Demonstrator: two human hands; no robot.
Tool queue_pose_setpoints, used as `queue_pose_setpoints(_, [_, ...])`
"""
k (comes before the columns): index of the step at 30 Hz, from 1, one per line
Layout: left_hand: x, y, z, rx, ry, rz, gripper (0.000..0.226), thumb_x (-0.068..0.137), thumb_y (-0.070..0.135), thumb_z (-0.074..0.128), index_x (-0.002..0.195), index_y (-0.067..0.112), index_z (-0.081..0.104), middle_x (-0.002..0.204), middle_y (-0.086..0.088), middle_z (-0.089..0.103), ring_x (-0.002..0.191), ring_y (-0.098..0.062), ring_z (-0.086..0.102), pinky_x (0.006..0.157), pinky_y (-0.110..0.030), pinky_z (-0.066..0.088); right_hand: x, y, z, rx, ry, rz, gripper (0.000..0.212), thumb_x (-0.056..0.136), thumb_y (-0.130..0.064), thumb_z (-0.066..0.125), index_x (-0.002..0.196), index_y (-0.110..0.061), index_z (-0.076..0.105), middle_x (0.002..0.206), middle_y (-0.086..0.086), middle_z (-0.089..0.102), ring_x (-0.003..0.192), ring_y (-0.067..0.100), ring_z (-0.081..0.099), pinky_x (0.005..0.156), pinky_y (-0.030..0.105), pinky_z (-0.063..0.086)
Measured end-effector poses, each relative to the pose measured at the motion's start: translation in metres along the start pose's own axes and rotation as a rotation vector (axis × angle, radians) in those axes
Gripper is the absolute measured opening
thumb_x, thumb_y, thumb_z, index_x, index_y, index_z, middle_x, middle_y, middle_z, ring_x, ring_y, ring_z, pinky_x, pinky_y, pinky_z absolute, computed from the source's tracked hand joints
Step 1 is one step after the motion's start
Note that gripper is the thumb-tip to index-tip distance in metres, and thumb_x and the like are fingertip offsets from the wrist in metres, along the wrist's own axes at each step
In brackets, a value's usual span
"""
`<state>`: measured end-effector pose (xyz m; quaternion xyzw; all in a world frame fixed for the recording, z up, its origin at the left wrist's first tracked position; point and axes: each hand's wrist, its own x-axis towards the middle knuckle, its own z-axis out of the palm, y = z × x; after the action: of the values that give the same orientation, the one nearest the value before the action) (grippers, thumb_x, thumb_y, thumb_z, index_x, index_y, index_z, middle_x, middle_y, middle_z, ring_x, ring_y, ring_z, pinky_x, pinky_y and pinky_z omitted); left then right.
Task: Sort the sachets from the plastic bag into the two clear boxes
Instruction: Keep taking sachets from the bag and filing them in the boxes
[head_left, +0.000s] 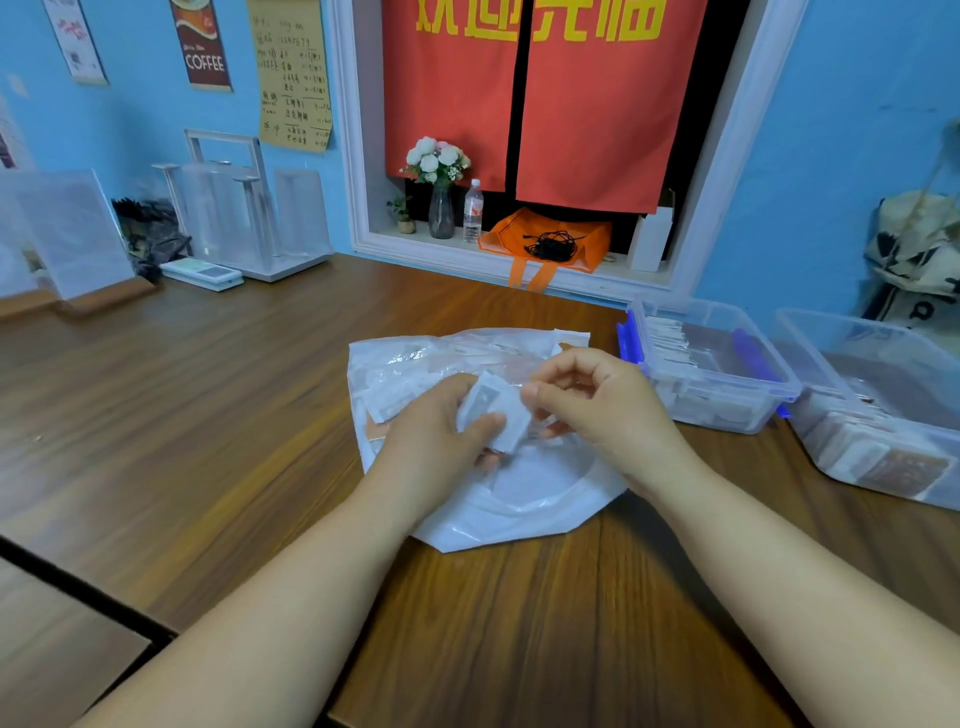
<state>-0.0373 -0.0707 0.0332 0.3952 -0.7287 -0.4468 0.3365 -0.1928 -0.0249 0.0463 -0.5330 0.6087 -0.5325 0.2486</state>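
Wooden table (208, 415) bearing plastic bag (519, 512), blue-latched clear box (727, 413), second clear box (852, 467).

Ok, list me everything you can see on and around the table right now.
plastic bag: one, whitish, table centre, sachets inside
sachet: one, white, held above the bag
blue-clipped clear box: one, right of bag, part-filled
second clear box: one, table's right edge, part-filled
table: one, brown wood
vase of flowers: one, white blooms, sill
water bottle: one, clear, beside vase
orange bag: one, sill
left hand: one, grips the sachet
right hand: one, pinches its other edge
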Motion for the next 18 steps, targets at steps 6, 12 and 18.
queue_pose_setpoints(6, [0.006,-0.005,-0.013,0.358,0.316,0.196,0.006,0.098,0.016,0.044,0.099,0.014,0.050,0.056,0.009,0.039,0.051,-0.004,0.038,0.050,-0.016,0.031,-0.002,0.022,0.000,-0.723,-0.288,-0.276,0.027,0.092,-0.026,0.058,0.118,-0.018,0.063,0.125,-0.007,0.060,0.120,0.005,0.049,0.100,0.021,0.037])
queue_pose_setpoints(12, [0.007,-0.008,-0.012,0.367,0.332,0.237,0.021,0.098,0.017,0.041,0.117,0.010,0.050,0.056,0.009,0.041,0.052,-0.004,0.040,0.050,-0.022,0.031,-0.002,0.025,0.015,-0.974,-0.578,-0.271,0.053,0.098,-0.041,0.040,0.147,-0.032,0.024,0.157,-0.015,0.008,0.145,0.006,-0.001,0.118,0.029,0.009])
queue_pose_setpoints(18, [0.003,-0.010,-0.016,0.280,0.319,0.211,0.005,0.098,0.018,0.043,0.095,0.022,0.043,0.055,0.008,0.043,0.050,-0.006,0.042,0.048,-0.011,0.033,-0.005,0.011,-0.002,-0.969,-0.572,-0.232,0.038,0.094,-0.045,0.046,0.129,-0.032,0.054,0.143,-0.016,0.041,0.132,0.003,0.031,0.108,0.029,0.031])
